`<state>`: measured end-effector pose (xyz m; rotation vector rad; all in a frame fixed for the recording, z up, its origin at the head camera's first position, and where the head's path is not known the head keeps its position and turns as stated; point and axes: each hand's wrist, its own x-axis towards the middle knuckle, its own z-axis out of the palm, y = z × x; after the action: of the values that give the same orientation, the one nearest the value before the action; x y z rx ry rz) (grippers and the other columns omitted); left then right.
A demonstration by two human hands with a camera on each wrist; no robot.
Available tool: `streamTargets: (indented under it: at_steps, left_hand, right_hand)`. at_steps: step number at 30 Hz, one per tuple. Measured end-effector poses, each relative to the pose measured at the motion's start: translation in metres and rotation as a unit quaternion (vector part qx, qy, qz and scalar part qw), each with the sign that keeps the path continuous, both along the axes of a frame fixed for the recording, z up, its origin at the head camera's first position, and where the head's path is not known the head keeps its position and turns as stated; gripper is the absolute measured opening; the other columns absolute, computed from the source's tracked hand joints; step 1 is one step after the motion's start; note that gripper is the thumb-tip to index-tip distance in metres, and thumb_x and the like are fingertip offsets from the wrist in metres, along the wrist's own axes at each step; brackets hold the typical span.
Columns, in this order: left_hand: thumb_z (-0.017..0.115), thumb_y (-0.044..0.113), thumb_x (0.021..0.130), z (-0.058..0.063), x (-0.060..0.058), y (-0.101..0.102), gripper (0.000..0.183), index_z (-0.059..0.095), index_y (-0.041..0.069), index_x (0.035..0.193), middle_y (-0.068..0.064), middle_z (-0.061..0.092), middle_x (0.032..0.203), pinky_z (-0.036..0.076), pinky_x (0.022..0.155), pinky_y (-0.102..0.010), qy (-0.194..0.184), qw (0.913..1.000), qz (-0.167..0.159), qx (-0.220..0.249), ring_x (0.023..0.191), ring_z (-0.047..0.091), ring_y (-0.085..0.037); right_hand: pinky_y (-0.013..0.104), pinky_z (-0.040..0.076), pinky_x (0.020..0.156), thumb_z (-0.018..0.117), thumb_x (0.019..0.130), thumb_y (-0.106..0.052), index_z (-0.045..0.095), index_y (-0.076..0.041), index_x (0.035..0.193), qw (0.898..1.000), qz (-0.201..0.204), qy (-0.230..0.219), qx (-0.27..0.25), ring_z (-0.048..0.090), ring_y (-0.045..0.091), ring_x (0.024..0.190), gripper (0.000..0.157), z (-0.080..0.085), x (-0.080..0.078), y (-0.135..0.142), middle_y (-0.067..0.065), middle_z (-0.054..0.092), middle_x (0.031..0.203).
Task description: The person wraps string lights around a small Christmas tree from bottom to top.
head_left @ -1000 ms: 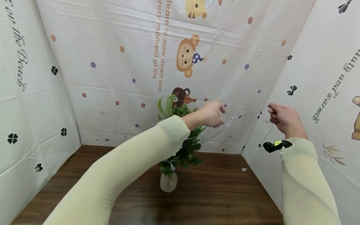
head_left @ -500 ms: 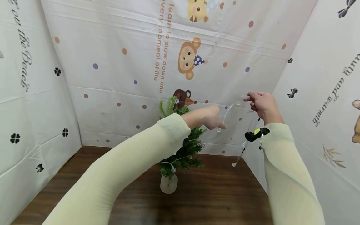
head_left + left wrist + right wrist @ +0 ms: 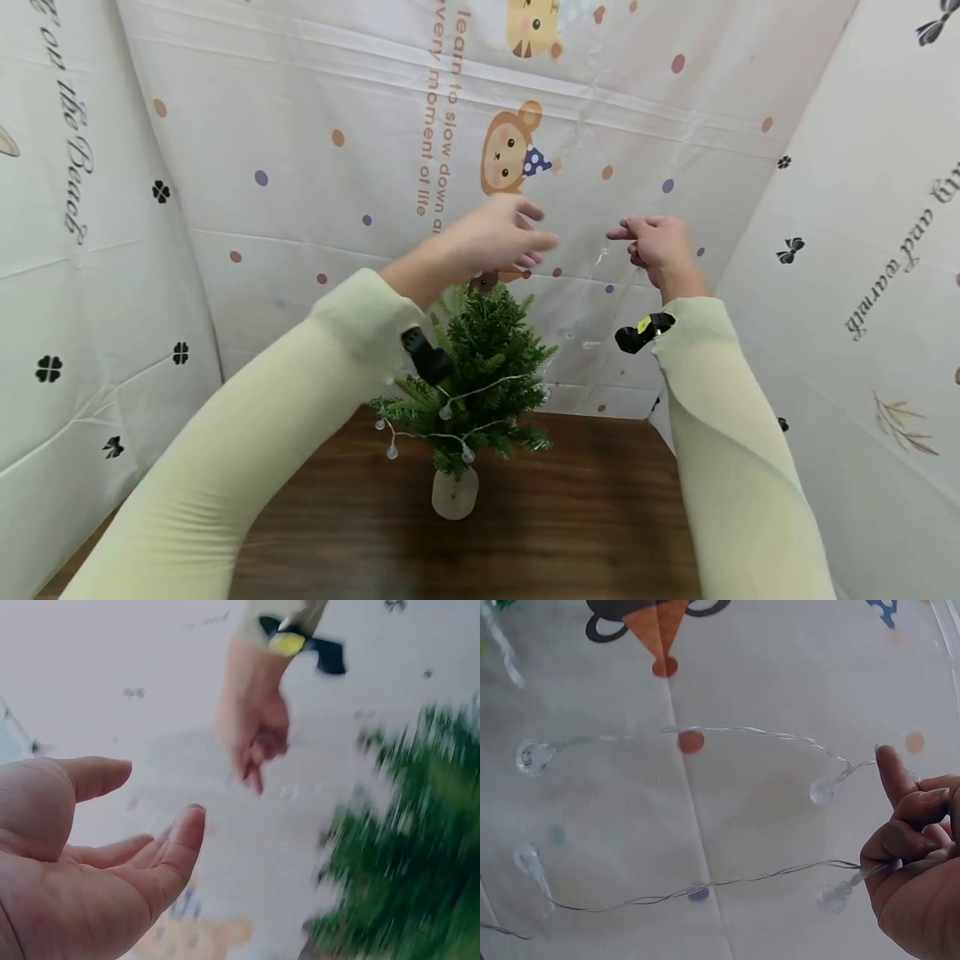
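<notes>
A small green Christmas tree (image 3: 491, 350) stands on a pale round base (image 3: 454, 493). A clear string of lights (image 3: 427, 435) with round bulbs runs around its lower branches. My left hand (image 3: 498, 233) is above and behind the treetop, blurred; in the left wrist view its fingers (image 3: 187, 836) are spread apart, with nothing between them. To the right of the tree, my right hand (image 3: 656, 246) pinches the string lights between thumb and forefinger. In the right wrist view the light string (image 3: 761, 733) leads off from the fingertips, and a second stretch passes under the curled fingers.
The tree stands on a dark wooden tabletop (image 3: 375, 533). Printed white cloth walls (image 3: 285, 208) enclose it at the back and on both sides. A black wrist camera (image 3: 427, 354) sits on the left sleeve, another camera (image 3: 643, 332) on the right.
My left hand has left the light string and moved up and left over the treetop, its fingers opening. My right hand has come left and up, bringing the light string closer to the tree.
</notes>
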<state>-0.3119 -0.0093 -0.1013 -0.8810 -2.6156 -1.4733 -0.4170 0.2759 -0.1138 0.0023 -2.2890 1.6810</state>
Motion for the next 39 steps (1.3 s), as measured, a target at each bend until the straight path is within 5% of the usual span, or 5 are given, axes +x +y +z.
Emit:
streamTargets:
  at_steps: [9,19,29,34,39]
  left_hand:
    - [0.055,0.026,0.107,-0.004,-0.039,-0.058,0.04,0.055,0.008,0.143,-0.009,0.065,0.133,0.056,0.096,-0.03,-0.022,0.9949,0.084,0.051,0.11,0.068,-0.018]
    - [0.053,0.022,0.108,-0.034,-0.08,-0.042,0.039,0.06,0.002,0.14,-0.015,0.064,0.136,0.053,0.1,-0.038,0.034,0.9951,0.092,-0.01,0.121,0.063,-0.029]
    - [0.052,0.023,0.108,-0.041,-0.106,-0.044,0.041,0.057,0.003,0.144,-0.012,0.06,0.144,0.046,0.112,-0.042,0.036,0.9934,0.107,-0.02,0.134,0.056,-0.027]
    - [0.059,0.024,0.105,-0.044,-0.112,-0.049,0.035,0.068,0.006,0.134,-0.012,0.066,0.136,0.05,0.105,-0.041,0.033,0.9924,0.116,-0.024,0.125,0.061,-0.027]
    - [0.066,0.024,0.101,-0.052,-0.118,-0.055,0.028,0.075,0.007,0.123,-0.012,0.073,0.114,0.054,0.087,-0.038,0.012,0.9934,0.112,0.019,0.092,0.064,-0.02]
  right_hand:
    - [0.022,0.037,0.052,0.051,0.108,-0.029,0.061,-0.004,0.141,0.999,0.025,-0.003,0.046,0.045,0.007,0.054,0.042,0.016,-0.012,-0.04,-0.013,0.075,0.079]
    - [0.025,0.032,0.05,0.055,0.107,-0.033,0.072,-0.008,0.125,0.984,0.052,0.014,0.172,0.039,0.006,0.05,0.035,0.026,-0.018,-0.085,-0.013,0.075,0.083]
    - [0.027,0.042,0.058,0.063,0.103,-0.034,0.075,-0.001,0.115,0.953,0.127,0.032,0.273,0.045,0.009,0.054,0.037,0.016,-0.025,-0.126,-0.005,0.062,0.075]
    - [0.028,0.042,0.057,0.065,0.102,-0.035,0.076,-0.001,0.109,0.942,0.149,0.047,0.296,0.044,0.01,0.054,0.037,0.014,-0.024,-0.139,-0.006,0.058,0.066]
    - [0.029,0.043,0.061,0.064,0.102,-0.038,0.076,-0.003,0.108,0.933,0.174,0.046,0.312,0.046,0.012,0.057,0.038,0.014,-0.022,-0.153,-0.005,0.058,0.07]
